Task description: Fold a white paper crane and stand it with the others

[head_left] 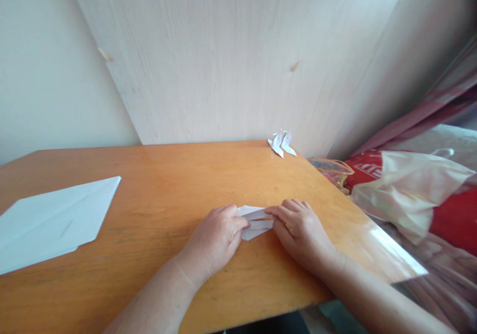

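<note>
Folded paper (257,231) sat between both hands near the close edge of the wooden table (179,175); couldn't tell if it was flat on it. Left hand (218,232) had its left end: thumb lying on top pointing to 3 o'clock, fingers bent, tips hidden. Right hand (300,227) had the other end, index finger reaching over the upper flap toward 9 o'clock, thumb just below it, remaining fingers curled. Both grips were nearly closed, paper pinched; narrow slit ran lengthwise between its flaps. White sheets (55,222) lay well apart at 9 o'clock, small folded pieces (282,144) near the far edge at 1 o'clock.
</note>
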Motion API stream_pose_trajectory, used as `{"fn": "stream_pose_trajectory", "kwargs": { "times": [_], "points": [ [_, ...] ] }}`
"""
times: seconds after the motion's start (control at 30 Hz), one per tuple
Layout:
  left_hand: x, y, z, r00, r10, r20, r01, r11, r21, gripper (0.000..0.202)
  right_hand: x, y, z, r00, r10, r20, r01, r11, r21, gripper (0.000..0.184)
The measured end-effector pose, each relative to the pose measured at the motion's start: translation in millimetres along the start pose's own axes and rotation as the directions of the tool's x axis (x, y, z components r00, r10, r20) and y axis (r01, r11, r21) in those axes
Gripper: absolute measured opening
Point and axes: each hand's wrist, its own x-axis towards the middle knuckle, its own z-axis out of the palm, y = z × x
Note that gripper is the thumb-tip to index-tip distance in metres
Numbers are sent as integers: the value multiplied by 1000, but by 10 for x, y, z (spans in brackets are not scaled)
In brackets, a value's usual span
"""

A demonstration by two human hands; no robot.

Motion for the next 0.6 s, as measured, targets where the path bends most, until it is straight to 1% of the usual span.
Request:
{"fn": "stream_pose_trajectory", "kwargs": {
  "times": [0.1, 0.2, 0.23, 0.3, 0.37, 0.43, 0.5, 0.6],
  "points": [
    [-2, 6, -3, 1000, 16, -5, -16, 999, 32, 23, -22, 57, -13, 997, -6, -76, 6, 1000, 9, 25],
    [-6, 10, -9, 1000, 24, -17, -23, 998, 55, 22, -43, 31, -46, 996, -51, -76, 49, 998, -24, 24],
    [-7, 11, -10, 999, 26, -19, -24, 998, 58, 21, -48, 5, -59, 996, -72, -50, 70, 997, -43, 24],
    [-8, 11, -11, 999, 27, -21, -26, 998, 55, 22, -54, -65, -79, 992, -116, 44, 119, 989, -84, 23],
    [-8, 9, -7, 999, 24, -22, -23, 999, 40, 22, -59, -142, -85, 978, -147, 149, 165, 979, -119, 20],
    [-8, 6, -1, 1000, 17, -24, -16, 1000, 24, 24, -65, -211, -75, 961, -168, 221, 204, 968, -149, 17],
    [-8, 3, 5, 1000, 13, -27, -12, 1000, 15, 24, -73, -265, -58, 949, -181, 257, 231, 956, -181, 16],
    [-9, 1, 8, 1000, 15, -26, -15, 1000, 6, 23, -80, -311, -35, 943, -182, 278, 250, 940, -231, 17]
  ]
}}
